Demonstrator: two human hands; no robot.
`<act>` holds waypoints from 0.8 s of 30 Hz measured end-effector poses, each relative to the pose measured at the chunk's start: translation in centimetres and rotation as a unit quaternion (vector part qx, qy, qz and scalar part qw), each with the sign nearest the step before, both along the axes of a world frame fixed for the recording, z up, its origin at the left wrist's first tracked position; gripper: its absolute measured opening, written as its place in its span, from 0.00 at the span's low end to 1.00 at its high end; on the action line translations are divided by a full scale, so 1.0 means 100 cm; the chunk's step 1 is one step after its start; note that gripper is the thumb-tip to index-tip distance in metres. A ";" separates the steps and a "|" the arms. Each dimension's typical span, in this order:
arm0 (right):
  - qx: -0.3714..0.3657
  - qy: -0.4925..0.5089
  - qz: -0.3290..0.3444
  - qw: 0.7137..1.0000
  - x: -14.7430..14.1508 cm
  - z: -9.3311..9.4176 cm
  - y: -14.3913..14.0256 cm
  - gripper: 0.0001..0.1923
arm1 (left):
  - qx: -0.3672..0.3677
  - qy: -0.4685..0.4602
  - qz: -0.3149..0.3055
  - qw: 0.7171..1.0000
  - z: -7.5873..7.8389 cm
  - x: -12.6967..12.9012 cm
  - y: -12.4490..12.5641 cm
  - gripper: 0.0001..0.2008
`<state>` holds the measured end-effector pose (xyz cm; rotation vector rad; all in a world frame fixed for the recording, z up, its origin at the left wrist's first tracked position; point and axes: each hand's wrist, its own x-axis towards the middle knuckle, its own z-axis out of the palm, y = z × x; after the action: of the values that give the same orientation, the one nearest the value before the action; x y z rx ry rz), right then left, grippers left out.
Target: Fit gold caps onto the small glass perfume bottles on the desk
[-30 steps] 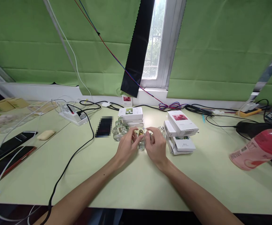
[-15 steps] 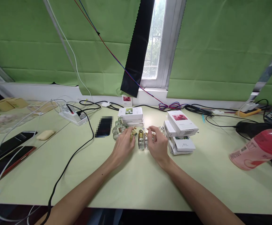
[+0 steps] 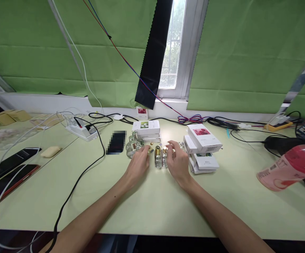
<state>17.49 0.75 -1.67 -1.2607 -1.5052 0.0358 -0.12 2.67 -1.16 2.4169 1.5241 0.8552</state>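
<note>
Two small clear glass bottles stand upright between my hands: one with a gold cap (image 3: 158, 156), the other with a gold neck and pale top (image 3: 164, 157). My left hand (image 3: 138, 162) rests on the table left of them, fingers curled; a gold-coloured piece (image 3: 150, 150) shows at its fingertips, and what lies under the fingers is hidden. Behind it is a cluster of rounded glass bottles (image 3: 131, 146). My right hand (image 3: 178, 162) is close beside the standing bottles, its thumb and forefinger bent and slightly apart. More glass (image 3: 181, 146) shows partly behind its fingers.
White boxes (image 3: 204, 138) are stacked to the right, with another stack (image 3: 146, 128) behind the bottles. A dark phone (image 3: 117, 142) lies left; a black cable (image 3: 78, 175) crosses the table. A pink bottle (image 3: 286, 168) stands far right, and a power strip (image 3: 82, 131) far left.
My right fingers have drawn back slightly to the right, exposing more of the pale-topped bottle. My left hand has shifted slightly left and down, leaving the gold-capped bottle more visible.
</note>
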 end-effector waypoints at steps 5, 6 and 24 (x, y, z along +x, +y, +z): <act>0.003 -0.010 0.003 1.000 0.001 0.000 0.000 0.13 | 0.003 -0.012 -0.020 1.000 -0.003 -0.002 0.002 0.16; 0.004 -0.012 0.003 1.000 0.001 0.000 0.000 0.13 | 0.004 -0.016 -0.022 1.000 -0.004 -0.001 0.002 0.16; 0.004 -0.031 -0.006 0.999 0.000 0.001 0.000 0.13 | 0.022 -0.084 0.017 0.996 0.011 0.011 -0.005 0.13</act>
<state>17.46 0.71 -1.53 -1.2760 -1.5492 -0.0174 1.00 2.19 -0.10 2.2888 1.5021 1.0781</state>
